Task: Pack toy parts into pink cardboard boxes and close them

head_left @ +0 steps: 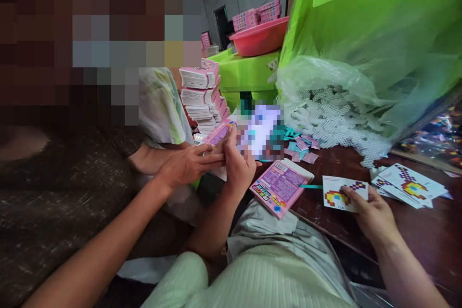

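Note:
My left hand (238,161) is raised near the middle, its fingers wrapped round a phone (262,127) whose bright screen is blurred out. Another person's hand (193,163) reaches in from the left and meets my left hand. On the right, my right hand (370,209) pinches a white card (335,195) with a pixel pattern in yellow, red and purple. A thin teal strip (311,186) runs from the card's left edge to a pink box (279,187), which lies at the table's edge between my hands.
More patterned cards (411,185) lie at the right. White mesh pieces (332,110) spill from a clear plastic bag. Small pink and teal packets (303,144) lie behind the box. Stacked pink boxes (198,96) stand at the back left, near green bins (249,72).

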Demonstrator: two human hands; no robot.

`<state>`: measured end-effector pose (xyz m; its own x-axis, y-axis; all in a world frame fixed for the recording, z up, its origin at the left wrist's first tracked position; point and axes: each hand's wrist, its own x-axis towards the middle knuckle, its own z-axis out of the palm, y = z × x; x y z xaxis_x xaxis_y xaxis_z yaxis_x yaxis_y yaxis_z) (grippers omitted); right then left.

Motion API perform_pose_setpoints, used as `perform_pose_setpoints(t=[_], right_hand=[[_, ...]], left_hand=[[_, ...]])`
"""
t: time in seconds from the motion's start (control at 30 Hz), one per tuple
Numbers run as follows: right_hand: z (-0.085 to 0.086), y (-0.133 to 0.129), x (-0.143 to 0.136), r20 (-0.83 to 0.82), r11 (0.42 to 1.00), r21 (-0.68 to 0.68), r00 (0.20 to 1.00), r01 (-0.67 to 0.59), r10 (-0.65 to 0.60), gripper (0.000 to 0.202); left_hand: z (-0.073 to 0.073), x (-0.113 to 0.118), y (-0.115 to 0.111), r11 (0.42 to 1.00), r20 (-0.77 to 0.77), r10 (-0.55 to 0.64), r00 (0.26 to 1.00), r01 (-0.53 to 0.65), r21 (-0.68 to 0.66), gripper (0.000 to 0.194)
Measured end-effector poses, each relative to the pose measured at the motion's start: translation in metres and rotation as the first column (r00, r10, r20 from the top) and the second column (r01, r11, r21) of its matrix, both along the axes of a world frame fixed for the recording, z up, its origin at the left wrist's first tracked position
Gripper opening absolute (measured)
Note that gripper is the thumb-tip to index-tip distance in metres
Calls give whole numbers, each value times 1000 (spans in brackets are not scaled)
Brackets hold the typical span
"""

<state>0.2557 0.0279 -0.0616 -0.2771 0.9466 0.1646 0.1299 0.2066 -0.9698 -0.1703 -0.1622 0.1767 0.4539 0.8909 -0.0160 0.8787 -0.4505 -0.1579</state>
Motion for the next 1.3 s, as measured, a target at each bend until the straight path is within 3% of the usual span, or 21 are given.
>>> perform_pose_setpoints(t=[0.1, 0.23, 0.47, 0.73, 0.9, 1.07, 1.3], right_hand=[[-16, 0, 4, -168, 938, -288, 954, 194, -249, 14], [-22, -2, 4, -223, 939, -298, 944, 173, -245, 12], [-6, -5, 1, -216, 892, -433, 945, 131, -244, 21], [3, -9, 2, -160, 881, -448, 956, 150, -244, 24], [-12, -4, 4, -195, 882, -452, 950, 134, -244, 30], [-29, 1, 0, -251, 885, -446, 931, 132, -265, 53], [-31, 1, -1, -285, 895, -434, 927, 102, -244, 57]], left_hand=[[-3, -5, -2, 999, -61, -17, 998, 19, 32, 61], [-9, -12, -4, 998, -63, -45, 997, 48, 44, 64], [-21, -23, -4, 995, 0, -86, 996, 86, 46, 67], [-25, -28, -4, 997, 199, -71, 977, 75, -12, 68], [-25, -27, -5, 997, 169, -70, 983, 71, -2, 57], [-28, -26, 0, 988, 218, -144, 965, 126, 94, 48], [-22, -26, -7, 997, 191, -41, 981, 28, 68, 48]])
